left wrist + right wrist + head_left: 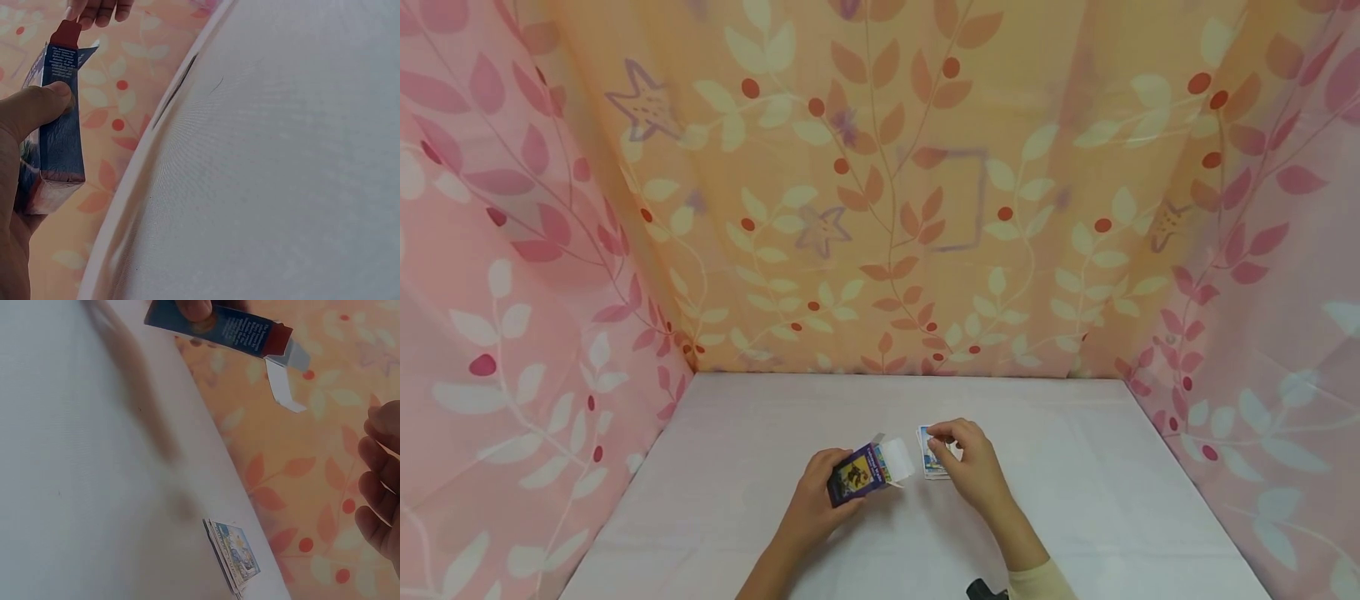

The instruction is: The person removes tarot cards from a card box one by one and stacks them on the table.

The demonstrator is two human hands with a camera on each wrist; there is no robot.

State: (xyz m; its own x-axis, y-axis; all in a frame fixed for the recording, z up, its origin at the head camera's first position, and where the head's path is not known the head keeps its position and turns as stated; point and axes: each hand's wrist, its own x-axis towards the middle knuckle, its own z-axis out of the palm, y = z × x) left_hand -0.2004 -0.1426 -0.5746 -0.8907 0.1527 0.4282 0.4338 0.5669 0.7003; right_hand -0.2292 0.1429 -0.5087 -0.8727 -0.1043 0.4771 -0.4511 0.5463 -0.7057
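Note:
My left hand [820, 492] grips a dark blue and purple card box [855, 475] with a yellow picture on its front. The box is tilted, its white end flap [897, 458] folded out towards the right. A colourful strip shows at the box's mouth; what lies deeper inside is hidden. In the left wrist view, the thumb [47, 103] presses along the narrow printed side. Just right of the box, a small stack of picture cards [234, 553] lies on the table. My right hand [973, 467] hovers above the stack, fingers loosely bent, with nothing seen between them.
A white cloth covers the table [737, 450]. Patterned curtains hang behind it [880, 292] and along both sides. A black object [983, 590] shows at the bottom edge, beside the right sleeve [1041, 581].

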